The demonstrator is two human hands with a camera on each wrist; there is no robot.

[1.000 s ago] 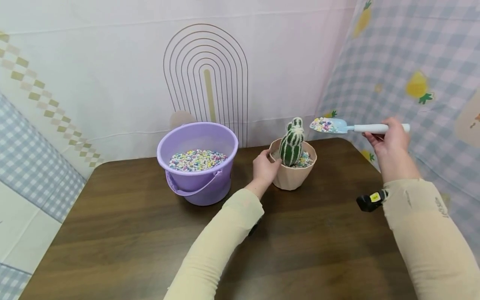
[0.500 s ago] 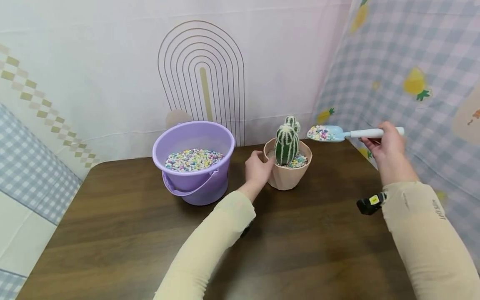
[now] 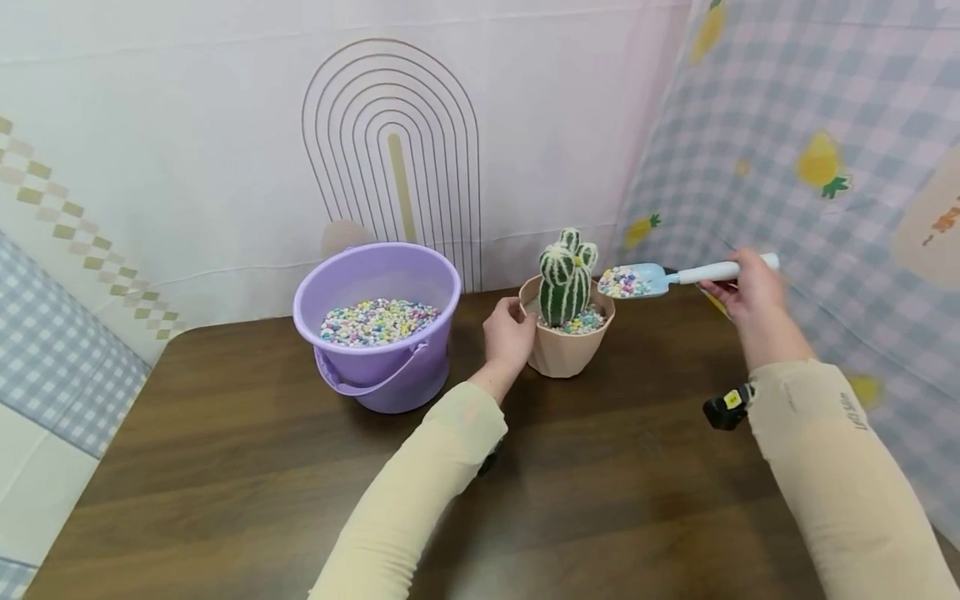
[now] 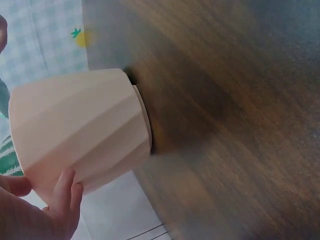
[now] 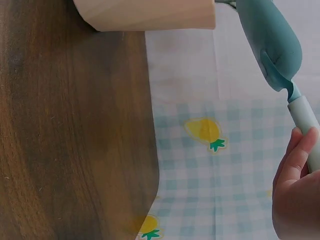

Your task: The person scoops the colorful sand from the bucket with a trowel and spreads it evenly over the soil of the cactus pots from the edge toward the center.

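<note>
Pot [image 3: 566,354] and bucket [image 3: 412,383] share 1 brown table [image 3: 600,483] before patterned cloth [image 3: 750,108].

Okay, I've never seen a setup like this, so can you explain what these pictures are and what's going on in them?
There's no machine here, just a person's two bare hands. The wide picture comes from a camera worn on the head, looking forward and down. The two close ones come from cameras on the left and right wrists, so the scene looks turned sideways.

On the wood-grain table stand a purple bucket with small multicolored pebbles inside, and a beige pot holding a striped green cactus. The left hand grips the pot near its rim. The right hand holds a hand trowel by its pale handle, its blade loaded with pebbles close to the pot.
</note>
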